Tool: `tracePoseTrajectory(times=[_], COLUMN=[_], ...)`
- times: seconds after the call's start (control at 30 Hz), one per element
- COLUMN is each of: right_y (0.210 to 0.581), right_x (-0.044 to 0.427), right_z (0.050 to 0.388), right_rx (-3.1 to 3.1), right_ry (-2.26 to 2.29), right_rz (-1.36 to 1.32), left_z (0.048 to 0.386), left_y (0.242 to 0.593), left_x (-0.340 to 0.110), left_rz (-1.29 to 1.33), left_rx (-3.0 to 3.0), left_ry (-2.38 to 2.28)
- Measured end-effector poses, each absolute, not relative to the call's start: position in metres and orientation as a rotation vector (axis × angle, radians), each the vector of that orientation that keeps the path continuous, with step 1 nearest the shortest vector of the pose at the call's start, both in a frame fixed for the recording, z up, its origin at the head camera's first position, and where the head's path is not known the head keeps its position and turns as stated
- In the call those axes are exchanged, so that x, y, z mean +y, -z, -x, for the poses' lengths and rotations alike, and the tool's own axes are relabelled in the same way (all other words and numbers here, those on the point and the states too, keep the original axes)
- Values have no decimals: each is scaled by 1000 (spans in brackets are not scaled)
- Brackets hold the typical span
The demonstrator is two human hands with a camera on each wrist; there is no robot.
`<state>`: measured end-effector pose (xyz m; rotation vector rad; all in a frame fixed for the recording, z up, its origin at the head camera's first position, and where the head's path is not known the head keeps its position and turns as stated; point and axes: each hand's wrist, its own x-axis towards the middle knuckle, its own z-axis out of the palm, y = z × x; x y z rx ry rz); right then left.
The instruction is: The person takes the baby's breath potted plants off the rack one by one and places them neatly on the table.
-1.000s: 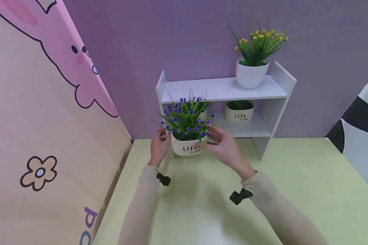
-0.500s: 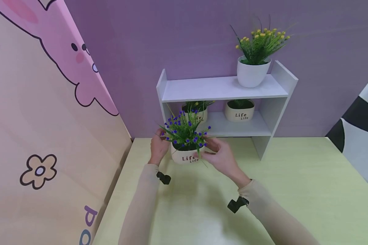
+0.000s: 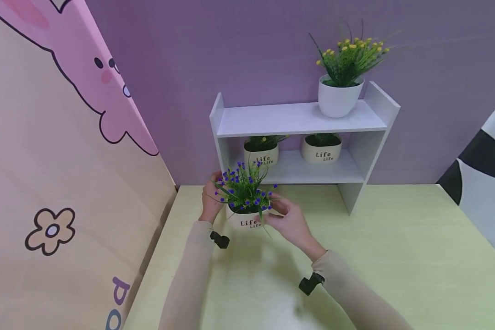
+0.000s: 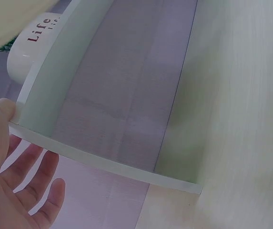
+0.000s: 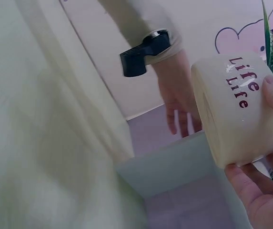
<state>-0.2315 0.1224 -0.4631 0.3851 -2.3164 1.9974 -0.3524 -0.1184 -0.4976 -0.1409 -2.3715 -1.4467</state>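
My right hand (image 3: pixel 290 222) (image 5: pixel 269 191) grips a cream oval "Life" pot (image 3: pixel 247 221) (image 5: pixel 241 109) with blue-purple flowers (image 3: pixel 243 188), thumb on its lettered face and fingers at its side. The pot is held in the air in front of the lower left part of a white two-level shelf (image 3: pixel 301 120) (image 4: pixel 103 162). At the shelf's left side panel, my left hand (image 3: pixel 212 199) (image 4: pixel 12 167) holds on, its thumb at the front edge and its fingers along the outer face, as the left wrist view shows.
On the lower level stand two more cream "Life" pots, one left (image 3: pixel 257 149) and one right (image 3: pixel 322 150). A white pot with yellow flowers (image 3: pixel 340 98) is on the upper level's right. Walls rise behind and left of the pale table (image 3: pixel 416 256).
The flowered pot in my right hand has moved down and slightly left, toward me, uncovering the lower left pot. My left hand stays at the shelf's left side.
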Motion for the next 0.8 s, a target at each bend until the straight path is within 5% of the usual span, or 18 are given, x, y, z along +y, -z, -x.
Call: tracePoseTrajectory(times=[0.8], right_y=[513], right_x=[121], right_z=[228], right_rx=[-2271], right_ry=[-2163], right_rz=[-274], left_z=[355], left_y=[498], left_x=[-118], left_rz=[84], left_rx=[-2350], left_ry=[1549])
